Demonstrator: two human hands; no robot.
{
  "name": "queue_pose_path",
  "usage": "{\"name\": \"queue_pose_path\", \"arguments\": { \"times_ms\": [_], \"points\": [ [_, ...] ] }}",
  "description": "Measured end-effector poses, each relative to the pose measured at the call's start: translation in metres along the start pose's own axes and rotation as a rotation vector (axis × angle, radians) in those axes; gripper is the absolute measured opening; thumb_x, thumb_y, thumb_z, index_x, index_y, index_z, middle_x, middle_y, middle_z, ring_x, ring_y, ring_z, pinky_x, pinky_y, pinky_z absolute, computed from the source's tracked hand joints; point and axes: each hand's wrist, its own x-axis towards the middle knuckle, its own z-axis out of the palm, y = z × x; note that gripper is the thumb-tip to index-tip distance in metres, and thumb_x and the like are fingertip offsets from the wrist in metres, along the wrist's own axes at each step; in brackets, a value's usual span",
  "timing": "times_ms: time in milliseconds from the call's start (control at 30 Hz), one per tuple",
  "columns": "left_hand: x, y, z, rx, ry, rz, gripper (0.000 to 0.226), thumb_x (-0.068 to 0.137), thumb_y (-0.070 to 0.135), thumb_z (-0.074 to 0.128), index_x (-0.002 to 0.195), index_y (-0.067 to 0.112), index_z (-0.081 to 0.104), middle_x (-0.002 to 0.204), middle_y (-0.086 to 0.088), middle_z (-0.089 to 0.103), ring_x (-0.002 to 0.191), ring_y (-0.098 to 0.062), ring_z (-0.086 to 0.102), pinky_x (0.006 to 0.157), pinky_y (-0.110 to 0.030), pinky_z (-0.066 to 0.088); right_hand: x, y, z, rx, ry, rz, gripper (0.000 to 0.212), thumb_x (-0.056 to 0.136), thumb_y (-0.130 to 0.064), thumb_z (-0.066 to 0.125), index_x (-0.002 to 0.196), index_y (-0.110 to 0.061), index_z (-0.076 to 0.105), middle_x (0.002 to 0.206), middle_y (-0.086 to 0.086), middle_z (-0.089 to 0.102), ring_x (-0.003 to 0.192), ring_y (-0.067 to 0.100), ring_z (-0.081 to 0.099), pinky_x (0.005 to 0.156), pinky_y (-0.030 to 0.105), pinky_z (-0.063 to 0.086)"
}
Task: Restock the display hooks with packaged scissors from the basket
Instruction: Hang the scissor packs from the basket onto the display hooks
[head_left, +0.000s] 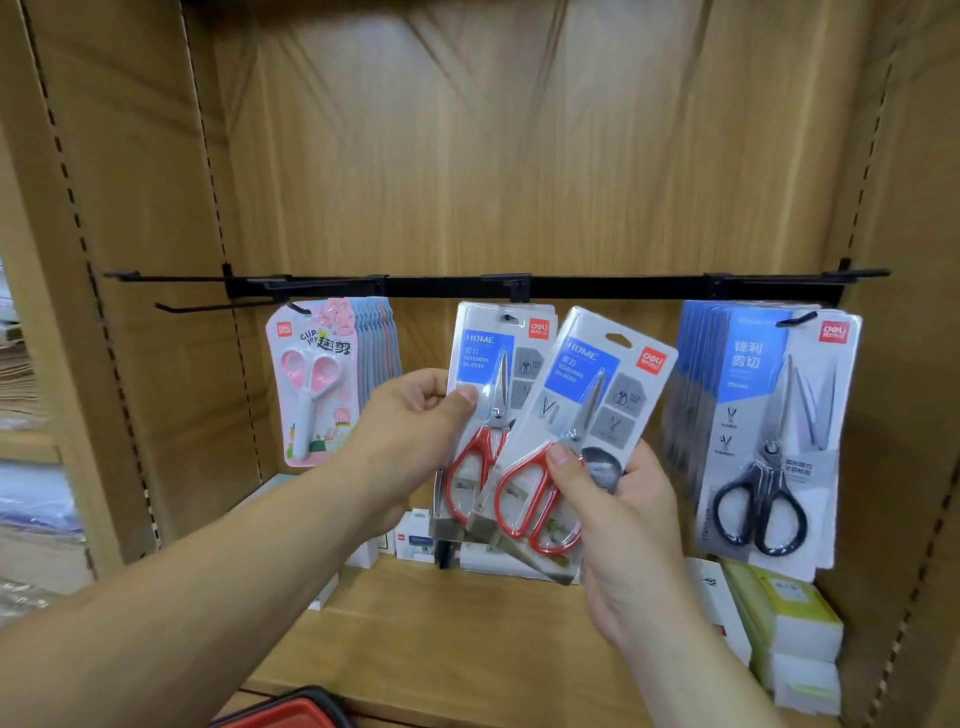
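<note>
here we are at the black rail (597, 286), and the step in hand is the hanging itself. the right hand (618, 512) has a loose pack (587, 395) of red-handled scissors pinched low down, thumb on the front by the handles and fingers curled behind, the card tilted with its top leaning right. the left hand (410, 421) pinches the hung pack (485, 364) of the same kind, thumb on its front edge, fingers tucked behind, holding it where it dangles from the middle hook (509, 316). the loose pack overlaps the hung one, its top just below the rail and to the right of the hook tip, not yet threaded. either side, the pink scissors packs (311, 384) fill the left hook and the black-handled packs (769, 431) crowd the right one. the basket (296, 709) peeks in at the bottom edge, red with a dark rim; what it holds i can't tell. small boxes (789, 618) sit on the shelf (441, 623) below. next move, as i read it: square the card upright, bring its hang slot (618, 341) left to the hook tip, and slide it on in front, while the left hand keeps the hung pack from swinging. the catch is that small slot; miss the tip and the card just bumps the rail.
</note>
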Motion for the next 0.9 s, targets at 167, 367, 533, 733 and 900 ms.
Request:
{"name": "queue_pose_path", "arguments": {
  "times_ms": [167,367,533,733,900],
  "points": [
    [0.007,0.001,0.005,-0.018,0.03,-0.005,0.018,0.107,0.023,0.06,0.101,0.01,0.07,0.098,-0.016,0.08,0.085,-0.031,0.075,0.074,-0.038,0.061,0.002,-0.004,-0.002,0.039,-0.004,-0.002,0.031,0.096,-0.006,0.074,0.122,-0.023,0.068,0.111,0.001,0.081,0.102,0.023,0.079,0.095,0.057,0.061],
    [0.019,0.0,0.006,0.02,0.083,-0.074,0.022,0.105,0.024,0.063,0.092,0.007,0.067,0.098,-0.022,0.078,0.08,-0.032,0.075,0.074,-0.042,0.06,0.004,-0.002,-0.003,-0.039,0.0,-0.026,0.035,0.092,-0.006,0.079,0.12,-0.024,0.066,0.108,0.0,0.081,0.098,0.02,0.08,0.086,0.049,0.065],
    [0.034,-0.003,0.016,0.093,0.248,-0.113,0.027,0.095,0.028,0.078,0.102,0.007,0.062,0.092,-0.01,0.078,0.076,-0.02,0.077,0.07,-0.041,0.066,0.002,0.001,-0.002,-0.079,-0.017,-0.05,0.063,0.089,-0.001,0.081,0.132,-0.039,0.056,0.103,-0.003,0.082,0.089,0.018,0.081,0.06,0.033,0.063],
    [-0.003,-0.003,0.013,0.139,0.305,0.068,0.028,0.103,0.037,0.063,0.102,0.01,0.063,0.088,-0.014,0.07,0.079,-0.025,0.067,0.071,-0.041,0.059,0.004,-0.002,0.014,-0.146,-0.089,-0.155,0.07,0.092,0.003,0.076,0.143,-0.042,0.057,0.109,-0.013,0.081,0.099,0.007,0.078,0.081,0.028,0.064],
    [-0.014,0.005,0.009,0.056,0.134,0.074,0.01,0.102,0.014,0.066,0.112,0.015,0.066,0.08,-0.013,0.074,0.069,-0.017,0.071,0.077,-0.045,0.063,0.014,-0.001,0.033,-0.11,-0.08,-0.137,0.072,0.094,0.001,0.075,0.153,-0.035,0.053,0.114,-0.012,0.08,0.104,0.009,0.077,0.094,0.042,0.064]
  ]
}}
